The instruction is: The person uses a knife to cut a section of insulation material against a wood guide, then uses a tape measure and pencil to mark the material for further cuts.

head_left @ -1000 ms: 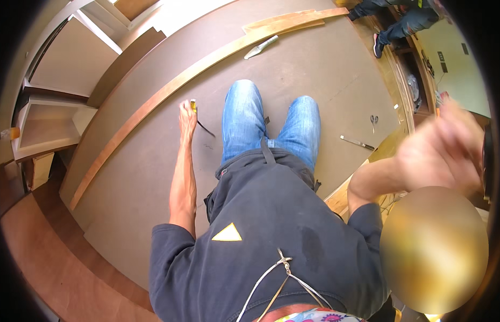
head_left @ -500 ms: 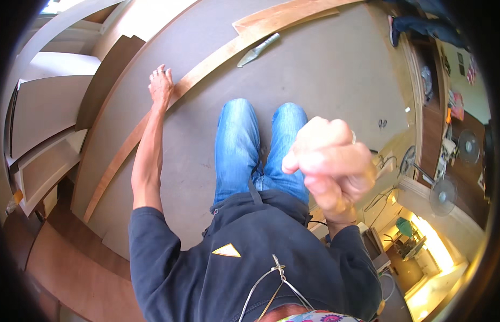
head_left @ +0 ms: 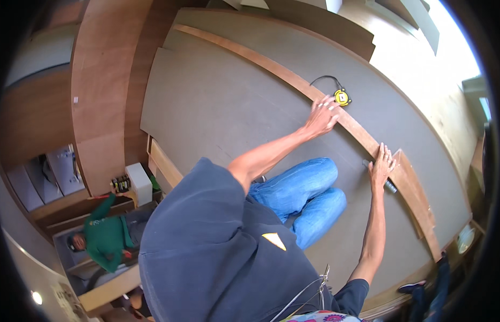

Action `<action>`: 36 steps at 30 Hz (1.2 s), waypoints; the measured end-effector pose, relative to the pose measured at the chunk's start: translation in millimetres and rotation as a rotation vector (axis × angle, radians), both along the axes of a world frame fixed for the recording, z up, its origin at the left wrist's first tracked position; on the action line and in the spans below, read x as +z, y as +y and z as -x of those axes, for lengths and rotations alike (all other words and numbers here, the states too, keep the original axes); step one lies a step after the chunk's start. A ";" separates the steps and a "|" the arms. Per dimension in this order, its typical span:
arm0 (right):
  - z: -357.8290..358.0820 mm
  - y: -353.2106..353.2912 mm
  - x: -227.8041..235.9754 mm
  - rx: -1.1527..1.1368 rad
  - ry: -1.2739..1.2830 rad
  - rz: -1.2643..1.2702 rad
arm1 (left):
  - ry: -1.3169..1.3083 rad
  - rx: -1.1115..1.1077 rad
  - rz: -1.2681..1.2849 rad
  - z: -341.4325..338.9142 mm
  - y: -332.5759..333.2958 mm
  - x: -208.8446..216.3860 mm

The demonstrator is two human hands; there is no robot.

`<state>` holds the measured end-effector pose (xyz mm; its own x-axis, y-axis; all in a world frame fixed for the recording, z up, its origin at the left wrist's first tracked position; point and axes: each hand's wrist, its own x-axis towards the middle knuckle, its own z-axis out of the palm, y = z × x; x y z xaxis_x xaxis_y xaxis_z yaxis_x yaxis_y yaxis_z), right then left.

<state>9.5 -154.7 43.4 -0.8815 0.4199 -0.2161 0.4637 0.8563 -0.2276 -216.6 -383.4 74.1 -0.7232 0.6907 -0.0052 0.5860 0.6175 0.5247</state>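
A long, narrow wooden strip lies across a large grey board in front of my knees. My left hand rests over the strip, fingers stretched out and slightly blurred. Just beyond its fingertips is a yellow and black tape measure with a curved black cord. Farther right along the strip, my right hand lies flat with fingers extended. Partly hidden beneath that wrist is a slim metallic hand tool, whose kind I cannot make out. A shorter wooden piece lies against the strip beside my right hand.
Brown panels stand at the left. A co-worker in a green top is at the lower left, near a white box. Another person's leg and shoe show at the lower right. Dark sheets lie beyond the board.
The view has turned. My right hand, raised and curled before, is now flat on the strip. My left hand has come onto the strip beside the tape measure, which has come into view.
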 end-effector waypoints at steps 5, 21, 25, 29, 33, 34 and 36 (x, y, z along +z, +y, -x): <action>14.0 17.9 -14.1 0.060 0.042 0.031 | -0.267 0.212 0.040 -62.0 -105.3 -2.8; -165.4 -135.2 6.2 -0.482 0.420 0.042 | -0.583 -0.003 0.169 -104.1 -218.1 -46.8; -201.9 -171.5 -7.5 -0.650 0.429 0.226 | -0.625 -0.025 0.229 -100.4 -267.4 -50.5; -186.2 -158.4 -14.6 -0.542 0.459 0.107 | -0.762 0.159 0.282 -91.3 -339.8 -47.8; -116.2 -123.1 -1.1 -0.349 0.424 0.061 | -0.775 0.420 0.187 -103.1 -413.3 -14.8; -93.8 -115.5 1.1 -0.329 0.392 0.074 | -0.771 0.500 0.156 -112.7 -430.6 -4.3; -54.2 -97.8 -1.6 -0.230 0.394 -0.009 | -0.766 0.584 0.101 -147.0 -466.6 14.3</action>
<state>63.7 -252.5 41.7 -0.7795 0.6145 0.1217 0.5215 0.7442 -0.4175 -69.6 -850.0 88.4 -0.7282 0.1937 -0.6574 -0.3063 0.7662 0.5650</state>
